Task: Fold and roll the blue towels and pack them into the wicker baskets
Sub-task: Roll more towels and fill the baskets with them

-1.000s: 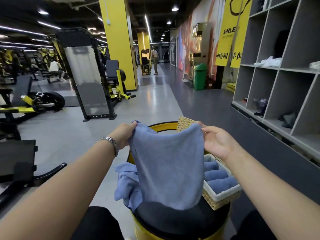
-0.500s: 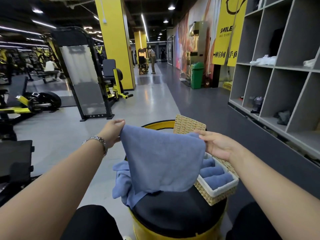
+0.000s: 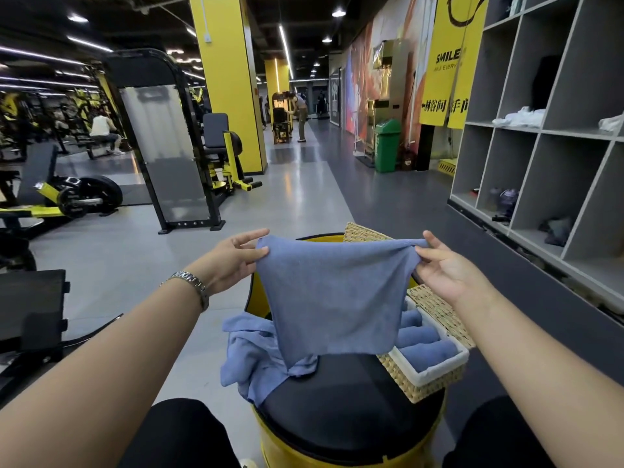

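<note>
A blue towel (image 3: 332, 298) hangs stretched between my two hands above a round black-topped yellow stool (image 3: 347, 410). My left hand (image 3: 233, 258) pinches its top left corner and my right hand (image 3: 442, 265) pinches its top right corner. A heap of loose blue towels (image 3: 253, 356) lies on the stool's left side. On the right side stands a wicker basket (image 3: 425, 383) with a white liner, holding several rolled blue towels (image 3: 425, 354). Another wicker basket (image 3: 363, 233) shows behind the held towel.
Grey cubby shelves (image 3: 540, 157) run along the right wall. Gym machines (image 3: 169, 146) and a weight plate stand to the left. A green bin (image 3: 386, 145) and yellow pillars sit further back, with people in the distance. My knees flank the stool.
My hands have moved apart, pulling the towel wider and taut along its top edge. The towel's lower edge now hangs free above the stool.
</note>
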